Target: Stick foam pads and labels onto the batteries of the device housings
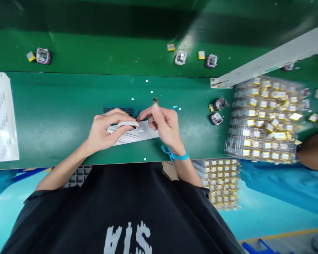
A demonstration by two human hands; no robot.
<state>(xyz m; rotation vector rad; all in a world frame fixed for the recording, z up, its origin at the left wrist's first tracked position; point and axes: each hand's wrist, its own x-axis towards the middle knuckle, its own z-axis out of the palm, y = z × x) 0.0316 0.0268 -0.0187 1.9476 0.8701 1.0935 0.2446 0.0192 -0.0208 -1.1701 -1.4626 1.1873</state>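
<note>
Between the thumb and fingers of my left hand [106,132] is a small white device housing [127,124], tilted, with dark parts showing inside. My right hand [164,123] is just right of it, one fingertip reaching to the housing's edge. A small dark piece [155,100] sticks up at my right thumb tip, apparently pinched there; its kind is unclear. Under both hands lies a white printed label sheet [148,134], and behind it a dark striped sheet [118,110], partly covered by my fingers.
Stacked clear trays of yellow-edged battery cells [265,120] stand at right, near a co-worker's arm [314,151]. A white metal post [267,54] slants above them. Open housings with cells [43,55] sit along the back. A white sheet [2,118] lies left; white specks dot the green bench [55,116].
</note>
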